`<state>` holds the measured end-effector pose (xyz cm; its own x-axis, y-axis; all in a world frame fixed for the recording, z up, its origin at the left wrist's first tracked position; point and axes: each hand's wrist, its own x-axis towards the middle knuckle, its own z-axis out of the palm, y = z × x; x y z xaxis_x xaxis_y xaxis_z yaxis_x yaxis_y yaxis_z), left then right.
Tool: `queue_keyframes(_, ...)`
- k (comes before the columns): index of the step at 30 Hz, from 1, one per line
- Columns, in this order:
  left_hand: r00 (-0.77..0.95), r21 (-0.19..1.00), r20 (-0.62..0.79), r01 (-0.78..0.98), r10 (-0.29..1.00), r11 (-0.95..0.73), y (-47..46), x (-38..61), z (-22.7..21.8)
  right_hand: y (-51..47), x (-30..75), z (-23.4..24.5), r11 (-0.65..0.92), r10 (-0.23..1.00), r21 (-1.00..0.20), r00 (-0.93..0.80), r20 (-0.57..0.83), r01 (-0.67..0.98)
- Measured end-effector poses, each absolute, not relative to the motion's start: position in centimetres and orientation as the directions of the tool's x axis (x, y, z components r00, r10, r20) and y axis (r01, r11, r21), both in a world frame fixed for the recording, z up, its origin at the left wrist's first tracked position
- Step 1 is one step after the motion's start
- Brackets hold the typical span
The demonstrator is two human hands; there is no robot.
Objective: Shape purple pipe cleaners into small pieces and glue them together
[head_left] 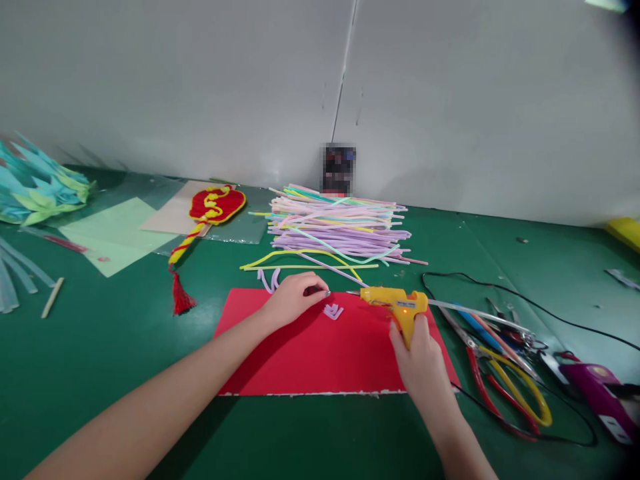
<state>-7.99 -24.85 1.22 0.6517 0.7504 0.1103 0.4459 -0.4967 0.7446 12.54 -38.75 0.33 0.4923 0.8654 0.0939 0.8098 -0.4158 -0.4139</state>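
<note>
My right hand (419, 360) grips the handle of a yellow hot glue gun (397, 305), whose nozzle points left over a red sheet (320, 353) on the green table. My left hand (295, 298) rests at the sheet's top edge with its fingers curled and pinched together; what they hold is too small to make out. A small lilac pipe-cleaner piece (333, 311) lies on the sheet between my left hand and the glue gun's nozzle. Two bent lilac pieces (269, 279) lie just left of my left hand.
A pile of pastel pipe cleaners (340, 223) sits behind the sheet. A red and yellow fan with a tassel (210, 213) lies left of it. Scissors and pliers (500, 360), a black cord (525, 303) and a purple tool (600, 393) are at right. Teal paper leaves (35, 187) are far left.
</note>
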Motion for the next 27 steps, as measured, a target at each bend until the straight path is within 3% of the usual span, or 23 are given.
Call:
queue_keyframes(18, 0.647, 0.735, 0.113, 0.457, 0.754, -0.502, -24.8, -7.9, 1.1, -38.3, 10.8, 2.7, -0.488, 0.799, -0.503, 0.597, 0.071, 0.713)
queue_keyframes(27, 0.641, 0.734, 0.115, 0.46, 0.759, -0.5, -24.8, -7.9, 1.1, -38.6, 10.9, 1.8, -0.445, 0.823, -0.435, 0.549, 0.147, 0.783)
